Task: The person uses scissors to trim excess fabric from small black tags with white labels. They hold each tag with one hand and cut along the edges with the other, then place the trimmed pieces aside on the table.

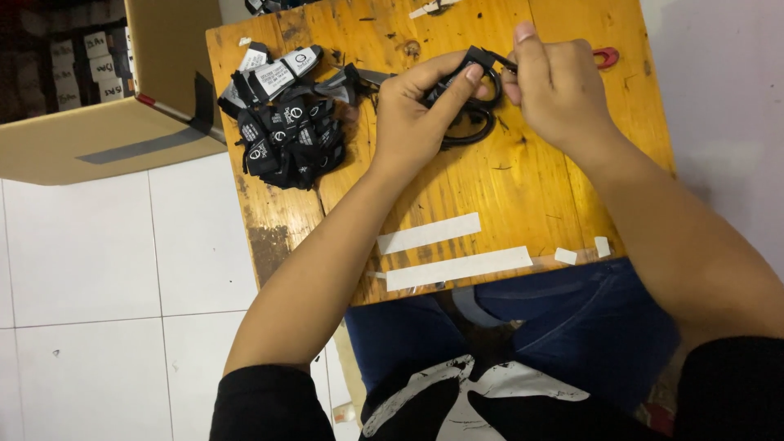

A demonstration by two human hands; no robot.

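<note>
My left hand (416, 102) and my right hand (555, 86) meet over the far part of a small wooden table (523, 196). Both pinch a small black fabric label (478, 57) between thumb and fingers. Under the hands lie black-handled scissors (469, 131), partly hidden. A pile of black and white fabric labels (286, 126) rests on the table's left side, just left of my left hand.
An open cardboard box (106, 122) with more labelled items stands on the white tiled floor at the upper left. Two white tape strips (445, 249) are stuck near the table's front edge. A red object (606, 55) peeks out behind my right hand.
</note>
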